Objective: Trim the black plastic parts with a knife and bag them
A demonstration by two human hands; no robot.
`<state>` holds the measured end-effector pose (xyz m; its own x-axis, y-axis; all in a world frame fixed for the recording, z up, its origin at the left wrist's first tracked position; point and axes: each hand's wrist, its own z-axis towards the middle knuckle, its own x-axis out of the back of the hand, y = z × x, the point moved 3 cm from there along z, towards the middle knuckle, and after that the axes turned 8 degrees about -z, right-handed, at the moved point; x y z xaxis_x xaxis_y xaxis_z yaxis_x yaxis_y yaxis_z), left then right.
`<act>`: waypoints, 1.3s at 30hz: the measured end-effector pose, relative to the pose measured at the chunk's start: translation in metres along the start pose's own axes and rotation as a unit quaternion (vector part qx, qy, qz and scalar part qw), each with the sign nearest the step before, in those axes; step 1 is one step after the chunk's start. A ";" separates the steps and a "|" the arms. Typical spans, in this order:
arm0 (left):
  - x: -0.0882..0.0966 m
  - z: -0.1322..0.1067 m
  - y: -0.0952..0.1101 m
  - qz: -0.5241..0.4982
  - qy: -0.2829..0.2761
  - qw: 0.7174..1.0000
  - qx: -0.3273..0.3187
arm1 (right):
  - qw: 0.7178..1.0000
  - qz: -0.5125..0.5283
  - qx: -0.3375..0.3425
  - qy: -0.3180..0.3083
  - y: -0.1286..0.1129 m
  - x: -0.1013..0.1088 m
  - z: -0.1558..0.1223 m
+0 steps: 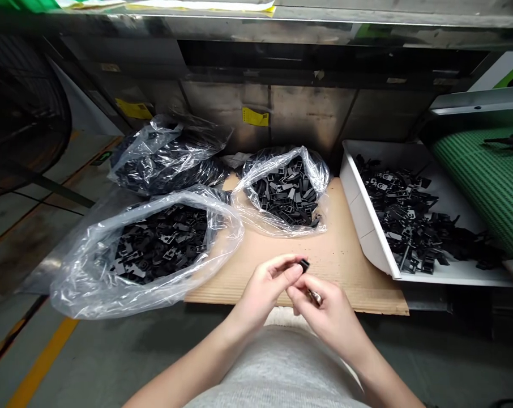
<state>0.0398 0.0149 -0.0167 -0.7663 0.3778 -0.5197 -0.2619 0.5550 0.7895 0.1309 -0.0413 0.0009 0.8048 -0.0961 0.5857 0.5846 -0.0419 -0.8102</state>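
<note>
My left hand (260, 286) pinches a small black plastic part (304, 264) between thumb and fingers, above the front of a cardboard sheet (337, 255). Close against it is my right hand (326, 306), fingers curled, with a small shiny metal object (315, 297) showing in its grip; most of that object is hidden, so its kind is unclear. The fingertips of both hands meet near the black part. To the left, an open clear plastic bag (86, 292) holds many black plastic pieces. Behind the hands stands another open bag (320, 170) of small black pieces.
A white tray (367, 226) heaped with black parts stands at the right, beside a green conveyor belt (477, 164). A third plastic bag (167, 153) lies at the back left. Metal panels (311, 113) rise behind, below a metal ledge (256, 28). A large fan (22, 107) is far left.
</note>
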 end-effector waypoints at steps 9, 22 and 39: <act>0.002 -0.005 0.007 0.075 0.013 0.997 -0.024 | 0.987 -0.158 -0.021 0.007 0.019 0.027 -0.012; -0.003 -0.011 0.015 0.225 -0.013 0.966 -0.130 | 0.974 -0.179 0.106 0.085 0.001 0.020 -0.013; -0.004 -0.013 0.018 0.251 0.011 0.959 -0.133 | 0.990 -0.075 0.065 0.104 0.004 0.024 -0.021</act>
<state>0.0300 0.0133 0.0036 -0.8463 0.5304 -0.0484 0.0048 0.0985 0.9951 0.1506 -0.0646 0.0108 0.6773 -0.3016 0.6710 0.7151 0.0555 -0.6968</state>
